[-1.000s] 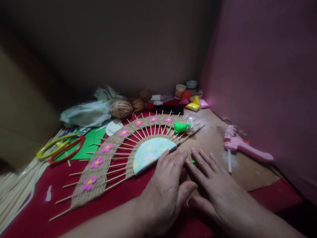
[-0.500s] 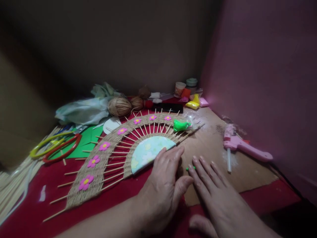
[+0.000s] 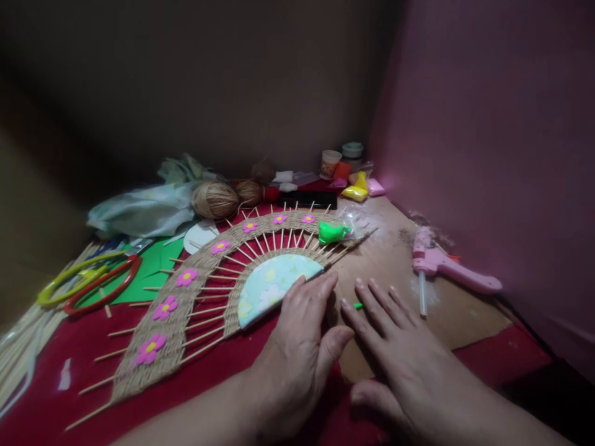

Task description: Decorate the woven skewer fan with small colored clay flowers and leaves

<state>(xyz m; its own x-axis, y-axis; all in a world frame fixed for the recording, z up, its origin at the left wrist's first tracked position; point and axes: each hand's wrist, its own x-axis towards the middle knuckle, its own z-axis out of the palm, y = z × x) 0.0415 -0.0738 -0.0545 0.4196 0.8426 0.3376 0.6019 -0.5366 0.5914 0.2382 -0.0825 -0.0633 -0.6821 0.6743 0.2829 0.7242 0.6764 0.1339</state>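
My right hand [image 3: 395, 334] lies with fingers stretched out over the brown board, a small strip of green clay [image 3: 357, 305] showing between its fingers. At the lower edge of the woven fan [image 3: 204, 260] rests my left hand [image 3: 307, 334], its thumb apart from the fingers and nothing seen in it. The fan has twine woven over thin sticks, a pale floral half-circle [image 3: 274, 286] at its centre and pink flowers [image 3: 166, 308] along the outer band. A bag of green clay [image 3: 333, 232] sits on the fan's far right end.
A pink glue gun [image 3: 434, 263] lies on the board [image 3: 469, 322] at right. Scissors [image 3: 105, 288], green sheets [image 3: 155, 263] and sticks lie at left. Behind the fan are twine balls [image 3: 214, 199], a dark phone-like slab [image 3: 309, 199], a cup [image 3: 330, 164] and yellow clay [image 3: 357, 188].
My right fingers have shifted over the green clay, which now shows between them as a longer strip. The whole view has slid slightly left; my left hand stays by the fan.
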